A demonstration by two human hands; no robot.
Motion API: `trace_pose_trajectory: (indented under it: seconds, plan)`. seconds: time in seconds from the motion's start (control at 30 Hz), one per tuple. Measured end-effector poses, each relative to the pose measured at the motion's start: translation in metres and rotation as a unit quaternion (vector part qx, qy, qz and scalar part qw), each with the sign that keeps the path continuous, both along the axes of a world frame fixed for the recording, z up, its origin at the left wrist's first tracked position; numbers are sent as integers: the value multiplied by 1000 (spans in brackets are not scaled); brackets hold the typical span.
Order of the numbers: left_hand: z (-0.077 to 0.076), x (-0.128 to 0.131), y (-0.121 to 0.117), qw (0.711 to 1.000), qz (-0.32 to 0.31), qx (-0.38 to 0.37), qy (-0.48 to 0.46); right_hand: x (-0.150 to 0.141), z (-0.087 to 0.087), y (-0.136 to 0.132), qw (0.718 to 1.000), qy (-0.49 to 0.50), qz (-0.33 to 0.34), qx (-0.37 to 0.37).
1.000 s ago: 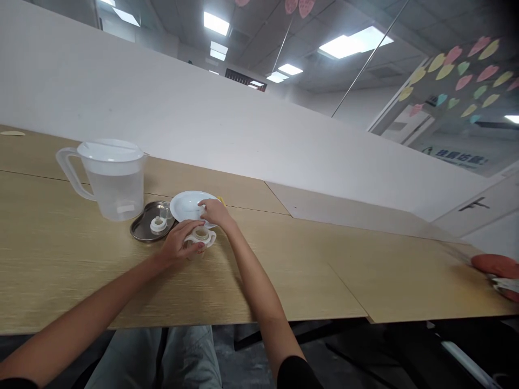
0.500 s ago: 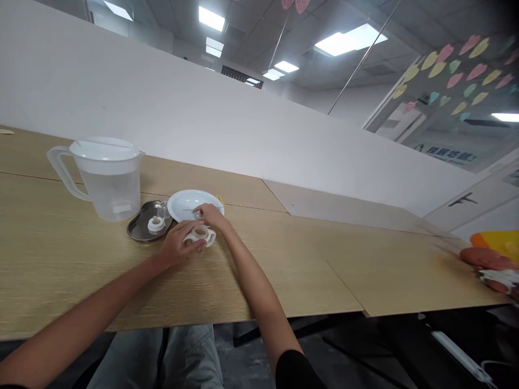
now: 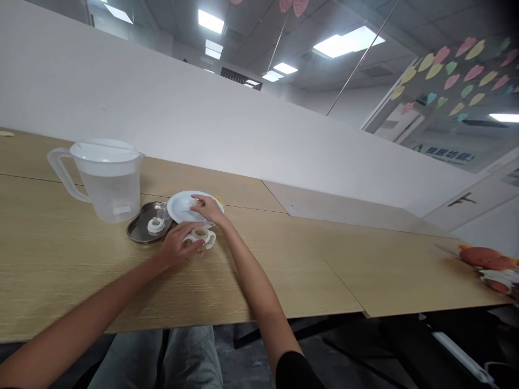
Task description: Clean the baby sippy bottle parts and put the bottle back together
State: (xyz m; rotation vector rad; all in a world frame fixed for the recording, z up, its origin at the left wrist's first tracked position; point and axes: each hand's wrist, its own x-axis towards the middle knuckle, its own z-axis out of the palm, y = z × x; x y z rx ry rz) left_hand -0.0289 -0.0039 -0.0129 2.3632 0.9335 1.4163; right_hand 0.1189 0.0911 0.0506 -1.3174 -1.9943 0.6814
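Note:
My left hand (image 3: 179, 243) is wrapped round a clear baby bottle (image 3: 200, 233) with white side handles, its open mouth facing up. The bottle stands at the near side of a shallow white bowl (image 3: 177, 204). Over that bowl, the fingers of my right hand (image 3: 208, 209) are curled together around something small and pale that I cannot make out. A thin dark line shows in the bowl beside the fingertips. Left of the bottle, a metal kidney dish (image 3: 140, 229) holds a white ring collar with its teat (image 3: 155, 225) and a clear cap (image 3: 162, 209).
A lidded clear pitcher (image 3: 115, 189) with liquid in it stands behind the kidney dish. Something yellow (image 3: 219, 200) shows behind the bowl. A reddish-brown item (image 3: 486, 258) lies at the table's far right. A white partition (image 3: 227, 129) borders the wooden table (image 3: 292, 259).
My right hand has shifted slightly left over the white bowl and its fingers have curled in. The left hand still holds the baby bottle in place. The view has turned slightly right.

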Motion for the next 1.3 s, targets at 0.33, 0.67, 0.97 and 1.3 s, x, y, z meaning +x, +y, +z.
trace_pose_trajectory:
  seconds: [0.33,0.67,0.97,1.3]
  plan:
    - [0,1,-1,1000,1,-15,-7,15,72,-50,954,277,64,96]
    - [-2,1,2,1000,2,-3,-9,5,96,-107,965,193,173,-41]
    - [0,2,1,999,10,-37,-6,2,92,-99,973,137,167,-86]
    - [-2,0,2,1000,20,-20,1,10,93,-95,979,24,181,-88]
